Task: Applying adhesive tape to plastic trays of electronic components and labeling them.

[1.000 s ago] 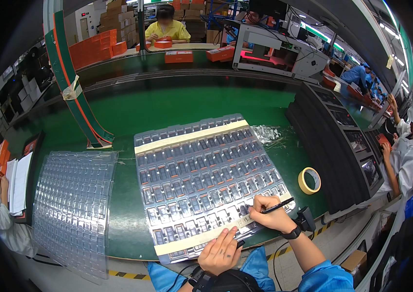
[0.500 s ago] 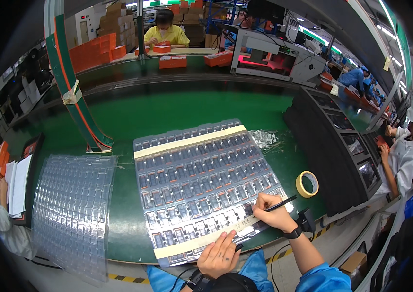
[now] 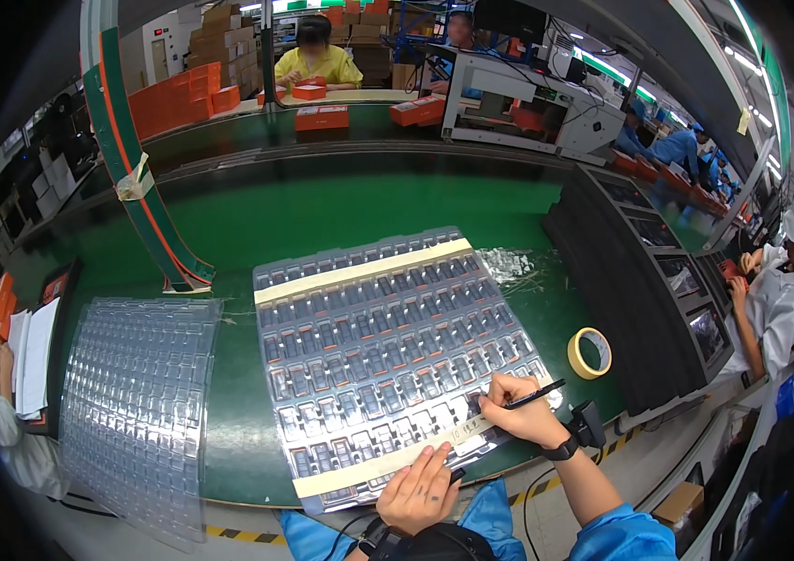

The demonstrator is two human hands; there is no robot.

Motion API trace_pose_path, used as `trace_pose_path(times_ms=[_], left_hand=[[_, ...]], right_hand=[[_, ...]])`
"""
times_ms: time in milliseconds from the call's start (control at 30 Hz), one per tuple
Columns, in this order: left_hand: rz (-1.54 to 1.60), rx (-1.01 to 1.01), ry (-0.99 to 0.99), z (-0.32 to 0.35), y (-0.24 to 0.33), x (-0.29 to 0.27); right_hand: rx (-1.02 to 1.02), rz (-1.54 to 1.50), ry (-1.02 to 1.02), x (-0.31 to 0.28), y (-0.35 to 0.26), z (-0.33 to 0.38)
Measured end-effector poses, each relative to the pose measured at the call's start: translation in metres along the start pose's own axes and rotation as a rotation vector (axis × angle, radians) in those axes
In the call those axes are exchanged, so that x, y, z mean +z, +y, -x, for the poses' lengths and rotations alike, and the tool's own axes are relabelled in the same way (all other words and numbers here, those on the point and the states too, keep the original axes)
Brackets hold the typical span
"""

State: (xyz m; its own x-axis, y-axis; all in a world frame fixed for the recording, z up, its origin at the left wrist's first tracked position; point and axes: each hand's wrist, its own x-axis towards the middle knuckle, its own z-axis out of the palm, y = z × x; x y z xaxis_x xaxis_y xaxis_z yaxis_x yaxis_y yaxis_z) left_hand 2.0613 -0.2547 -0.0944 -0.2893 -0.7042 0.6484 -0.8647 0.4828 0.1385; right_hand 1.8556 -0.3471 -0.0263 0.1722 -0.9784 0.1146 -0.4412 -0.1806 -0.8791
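Observation:
A clear plastic tray with rows of filled pockets lies before me on the green bench. Two cream tape strips cross it, a far strip and a near strip. My right hand is closed around a black marker pen, its tip down at the right part of the near strip. Handwriting shows on that strip. Flat on the tray's front edge, over the near strip, rests my left hand. A short black piece, looking like a pen cap, sticks out beside its thumb.
A tape roll lies right of the tray. Stacked clear trays overhang the bench's front edge at left. A black foam stack stands at right. A green post rises behind. Co-workers sit at both sides and across.
The marker and my right hand have shifted slightly left along the near strip. My left hand stays in place. Across the bench, the red glow in the grey machine is gone.

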Motion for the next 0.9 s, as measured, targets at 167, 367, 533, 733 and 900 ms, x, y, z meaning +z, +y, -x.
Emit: trace_pose_path(times_ms=[167,367,533,733,900], left_hand=[[0.005,-0.006,-0.003,-0.0002,-0.0002,-0.0009],[0.002,-0.005,0.003,0.0003,-0.0006,-0.0005],[-0.006,0.021,0.034,-0.0045,-0.0029,-0.0048],[0.003,-0.001,0.014,-0.0017,-0.0006,-0.0016],[0.005,-0.004,0.023,-0.0008,-0.0004,-0.0006]], right_hand=[[0.014,-0.046,-0.004,0.0003,-0.0034,0.0002],[-0.039,0.003,0.006,0.0018,-0.0011,-0.0002],[0.026,-0.045,0.027,0.0019,-0.002,0.0002],[-0.028,0.004,-0.025,-0.0005,0.0001,-0.0003],[-0.012,-0.024,-0.011,0.0006,-0.0003,-0.0001]])
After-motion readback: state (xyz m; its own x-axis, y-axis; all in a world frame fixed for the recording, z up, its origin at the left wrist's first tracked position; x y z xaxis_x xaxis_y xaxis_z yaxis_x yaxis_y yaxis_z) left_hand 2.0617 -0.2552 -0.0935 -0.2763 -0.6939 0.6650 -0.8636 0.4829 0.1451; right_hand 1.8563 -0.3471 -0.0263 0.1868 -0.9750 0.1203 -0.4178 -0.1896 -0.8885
